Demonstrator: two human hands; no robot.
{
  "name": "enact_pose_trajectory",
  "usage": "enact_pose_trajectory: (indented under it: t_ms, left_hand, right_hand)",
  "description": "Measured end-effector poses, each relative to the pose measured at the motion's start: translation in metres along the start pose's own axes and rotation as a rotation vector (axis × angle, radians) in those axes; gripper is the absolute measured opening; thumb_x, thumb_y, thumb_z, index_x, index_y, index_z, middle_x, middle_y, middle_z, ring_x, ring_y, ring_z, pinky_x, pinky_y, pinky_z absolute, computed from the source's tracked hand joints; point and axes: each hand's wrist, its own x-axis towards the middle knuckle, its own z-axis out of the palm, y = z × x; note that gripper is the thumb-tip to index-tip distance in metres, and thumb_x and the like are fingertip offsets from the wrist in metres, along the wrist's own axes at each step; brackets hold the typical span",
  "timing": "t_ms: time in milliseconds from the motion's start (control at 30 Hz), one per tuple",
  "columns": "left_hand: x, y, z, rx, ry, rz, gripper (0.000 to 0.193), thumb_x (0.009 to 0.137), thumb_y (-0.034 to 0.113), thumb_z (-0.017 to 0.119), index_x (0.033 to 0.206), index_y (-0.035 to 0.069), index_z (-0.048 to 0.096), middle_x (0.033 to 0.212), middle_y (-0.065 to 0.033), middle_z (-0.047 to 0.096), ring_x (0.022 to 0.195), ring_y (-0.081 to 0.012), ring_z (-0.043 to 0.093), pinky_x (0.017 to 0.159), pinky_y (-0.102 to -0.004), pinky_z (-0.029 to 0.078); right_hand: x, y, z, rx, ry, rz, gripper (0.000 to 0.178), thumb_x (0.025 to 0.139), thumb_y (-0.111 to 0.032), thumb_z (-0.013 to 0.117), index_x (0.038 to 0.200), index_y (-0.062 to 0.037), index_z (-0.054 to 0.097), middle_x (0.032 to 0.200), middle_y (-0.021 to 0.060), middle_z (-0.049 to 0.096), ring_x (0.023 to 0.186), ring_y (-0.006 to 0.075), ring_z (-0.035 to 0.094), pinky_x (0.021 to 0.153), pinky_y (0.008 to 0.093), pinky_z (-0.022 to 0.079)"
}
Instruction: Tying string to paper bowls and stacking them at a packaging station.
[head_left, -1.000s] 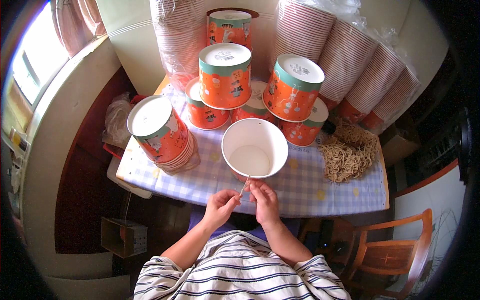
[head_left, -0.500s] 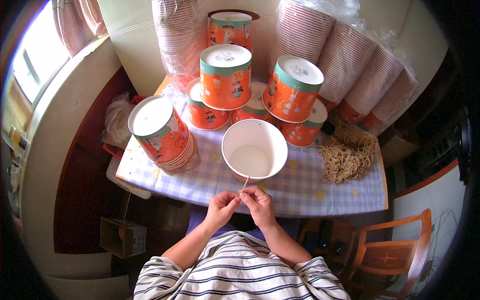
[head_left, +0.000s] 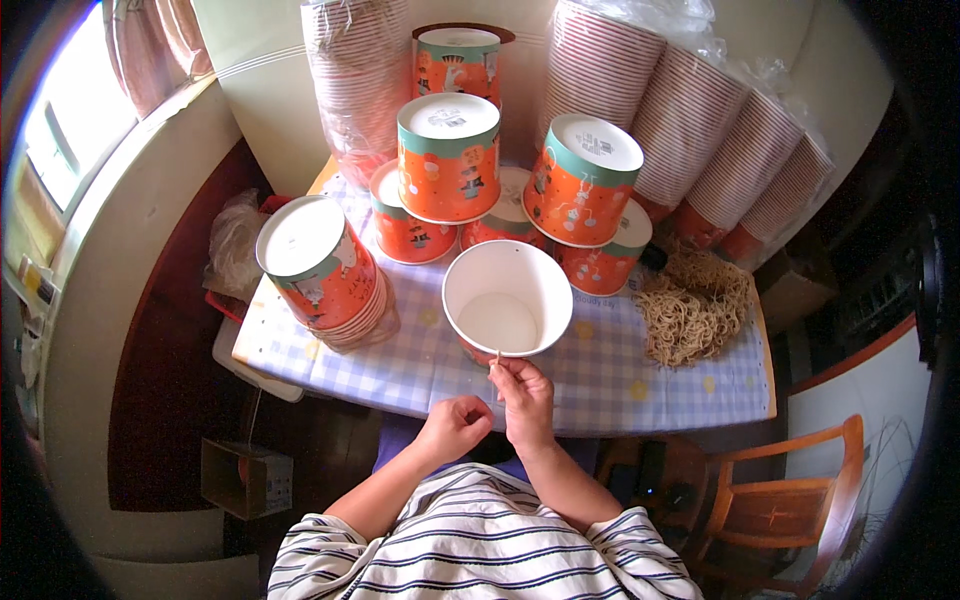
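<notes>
A paper bucket (head_left: 515, 285), white inside, stands mouth up near the table's front edge. A small hole shows in its far wall. My right hand (head_left: 525, 400) is at the bucket's near rim, thumb and fingertips pinched on a short tan cord (head_left: 499, 354), whose end pokes up there. Most of that cord is hidden by the fingers and the wall. Just left of it, my left hand (head_left: 456, 428) is curled closed in front of the table edge; whatever it may hold is hidden. To the right lies a loose heap of tan cords (head_left: 694, 310).
Orange and green buckets stand upside down behind, including a stacked bucket (head_left: 448, 160) and another (head_left: 585, 180). More nested buckets (head_left: 320, 260) stand at left. Tall plastic-wrapped bucket stacks (head_left: 690, 120) line the back. A checked cloth (head_left: 600, 385) covers the table; a wooden chair (head_left: 780, 500) is at right.
My hands have come apart. The right has moved up to the bucket's rim with the cord, and less cord shows. The left has drawn down slightly and curled.
</notes>
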Motion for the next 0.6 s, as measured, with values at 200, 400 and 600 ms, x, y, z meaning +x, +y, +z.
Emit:
enact_pose_trajectory:
  t_ms: [200, 400, 600]
  left_hand:
    - [-0.0014, 0.0051, -0.0026, 0.224, -0.008, 0.183, 0.010, 0.072, 0.009, 0.062, 0.075, 0.000, 0.060, 0.066, -0.0112, 0.058, 0.059, -0.0177, 0.056, 0.056, -0.0302, 0.046]
    - [-0.0001, 0.0077, -0.0029, 0.359, 0.011, 0.307, 0.010, 0.068, 0.009, 0.062, 0.069, 0.001, 0.056, 0.066, -0.0155, 0.057, 0.061, -0.0325, 0.058, 0.057, -0.0371, 0.048]
    - [0.0000, 0.0067, -0.0036, 0.352, 0.015, 0.319, 0.010, 0.067, 0.009, 0.061, 0.069, 0.001, 0.056, 0.065, -0.0151, 0.057, 0.060, -0.0328, 0.058, 0.056, -0.0378, 0.047]
  right_hand:
    - [-0.0016, -0.0013, 0.0042, 0.050, 0.017, -0.025, 0.012, 0.086, -0.012, 0.062, 0.090, -0.0013, 0.065, 0.083, -0.0008, 0.063, 0.070, 0.0031, 0.051, 0.065, 0.0185, 0.042]
    - [-0.0019, 0.0005, 0.0051, 0.015, 0.047, -0.016, 0.013, 0.086, -0.013, 0.062, 0.091, -0.0013, 0.064, 0.086, 0.0011, 0.065, 0.072, 0.0043, 0.053, 0.066, 0.0192, 0.043]
    - [-0.0002, 0.0000, 0.0078, 0.012, 0.077, -0.005, 0.012, 0.086, -0.013, 0.062, 0.090, -0.0017, 0.064, 0.086, 0.0036, 0.066, 0.072, 0.0064, 0.055, 0.067, 0.0206, 0.045]
